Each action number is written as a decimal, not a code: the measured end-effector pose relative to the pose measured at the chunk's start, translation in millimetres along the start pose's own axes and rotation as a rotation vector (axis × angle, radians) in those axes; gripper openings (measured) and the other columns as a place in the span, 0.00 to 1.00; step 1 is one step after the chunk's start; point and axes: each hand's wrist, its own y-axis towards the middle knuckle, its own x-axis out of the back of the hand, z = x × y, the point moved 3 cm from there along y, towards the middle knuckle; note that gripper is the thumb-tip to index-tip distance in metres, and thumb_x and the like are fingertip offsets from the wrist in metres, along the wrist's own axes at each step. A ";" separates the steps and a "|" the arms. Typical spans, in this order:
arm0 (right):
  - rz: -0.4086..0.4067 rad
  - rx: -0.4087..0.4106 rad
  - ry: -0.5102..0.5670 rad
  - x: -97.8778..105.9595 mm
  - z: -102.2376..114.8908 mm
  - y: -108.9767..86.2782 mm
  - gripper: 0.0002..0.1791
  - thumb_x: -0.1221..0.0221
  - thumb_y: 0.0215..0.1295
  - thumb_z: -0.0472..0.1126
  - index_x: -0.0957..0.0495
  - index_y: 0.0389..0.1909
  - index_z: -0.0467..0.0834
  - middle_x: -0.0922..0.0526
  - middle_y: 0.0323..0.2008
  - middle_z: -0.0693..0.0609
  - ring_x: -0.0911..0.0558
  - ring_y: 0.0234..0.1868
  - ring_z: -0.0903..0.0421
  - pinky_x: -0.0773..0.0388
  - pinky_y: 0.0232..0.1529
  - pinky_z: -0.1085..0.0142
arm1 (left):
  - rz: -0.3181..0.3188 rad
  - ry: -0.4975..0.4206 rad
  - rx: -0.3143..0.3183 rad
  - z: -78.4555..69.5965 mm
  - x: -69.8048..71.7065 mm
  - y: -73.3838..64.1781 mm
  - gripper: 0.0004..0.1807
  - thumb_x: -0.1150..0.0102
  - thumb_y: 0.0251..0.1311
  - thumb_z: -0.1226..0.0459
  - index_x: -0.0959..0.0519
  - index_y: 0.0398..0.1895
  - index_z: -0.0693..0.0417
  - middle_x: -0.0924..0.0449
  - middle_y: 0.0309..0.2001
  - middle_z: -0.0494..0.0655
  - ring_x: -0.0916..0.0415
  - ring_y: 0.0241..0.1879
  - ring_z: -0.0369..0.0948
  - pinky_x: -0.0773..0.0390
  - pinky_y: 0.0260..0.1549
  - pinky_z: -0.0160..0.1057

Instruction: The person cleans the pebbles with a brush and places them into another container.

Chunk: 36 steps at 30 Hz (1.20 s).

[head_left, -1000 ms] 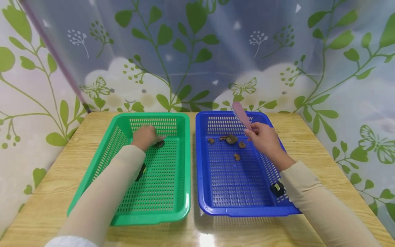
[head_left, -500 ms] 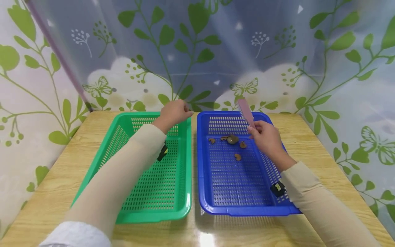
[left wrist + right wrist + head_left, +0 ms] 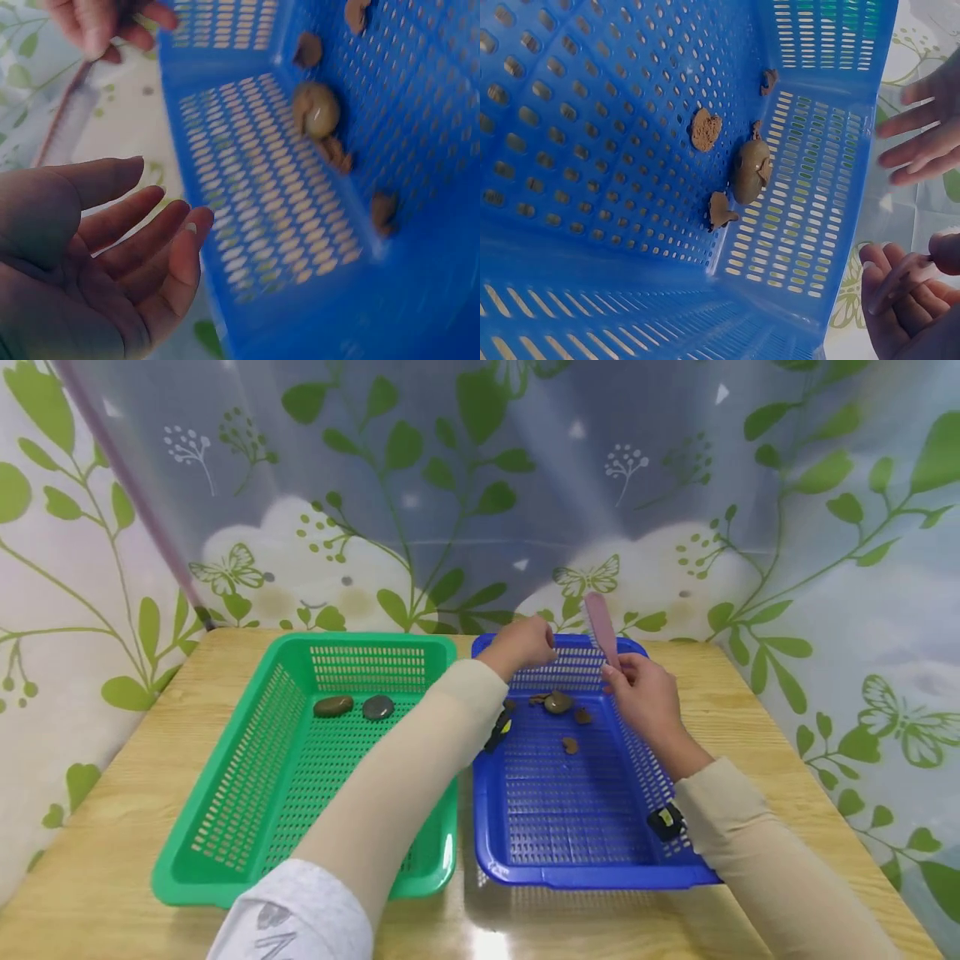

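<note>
My right hand (image 3: 651,697) grips the handle of a pink brush (image 3: 602,625), bristles facing left, held up over the right side of the blue basket (image 3: 600,876). The left hand (image 3: 525,645) is over that basket's back left rim; in the left wrist view its palm holds nothing and its fingers are loosely bent. On the blue basket's floor, near the back wall, lies a smooth brownish stone (image 3: 748,174) with a brown patch stuck on it. Several brown crumbly clumps (image 3: 705,130) lie around the stone.
To the left stands a green basket (image 3: 187,892) with a reddish-brown stone (image 3: 333,706) and a dark grey stone (image 3: 378,707) near its back. Both baskets stand side by side on a wooden table (image 3: 97,860), with a leaf-patterned curtain (image 3: 405,443) behind.
My left hand has let go of the dark stone in the green basket, risen and moved right to the blue basket. The right hand still holds the brush, now tilted a little more upright.
</note>
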 end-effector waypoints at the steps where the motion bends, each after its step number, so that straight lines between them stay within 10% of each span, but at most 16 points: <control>1: -0.001 -0.003 0.004 -0.3 0.2 0.1 0.20 0.48 0.74 0.43 0.26 0.56 0.31 0.16 0.44 0.36 0.14 0.40 0.44 0.20 0.39 0.52 | 0.003 0.009 0.011 -1.1 -6.2 2.3 0.10 0.43 0.66 0.60 0.19 0.44 0.54 0.19 0.45 0.45 0.24 0.46 0.43 0.26 0.49 0.42; 10: 0.027 -0.009 -0.001 0.4 -3.6 0.0 0.21 0.48 0.74 0.44 0.26 0.56 0.31 0.16 0.44 0.36 0.14 0.41 0.44 0.20 0.39 0.52 | 0.026 0.077 -0.001 -4.7 -52.5 12.7 0.18 0.37 0.60 0.64 0.20 0.54 0.53 0.19 0.53 0.47 0.23 0.50 0.44 0.25 0.53 0.43; 19: 0.032 0.003 0.006 -2.1 -5.8 1.1 0.21 0.48 0.74 0.44 0.26 0.56 0.30 0.16 0.44 0.36 0.14 0.41 0.43 0.19 0.41 0.51 | 0.065 0.367 -0.045 -9.0 -80.4 17.3 0.16 0.43 0.66 0.58 0.22 0.55 0.49 0.20 0.54 0.47 0.24 0.55 0.46 0.26 0.55 0.47; 36: 0.054 0.041 -0.019 -6.1 -5.4 1.6 0.20 0.47 0.73 0.44 0.25 0.54 0.31 0.15 0.42 0.37 0.14 0.39 0.44 0.19 0.38 0.51 | 0.067 0.477 -0.071 -8.7 -92.8 17.4 0.15 0.54 0.72 0.61 0.22 0.57 0.48 0.22 0.55 0.47 0.27 0.57 0.47 0.29 0.57 0.47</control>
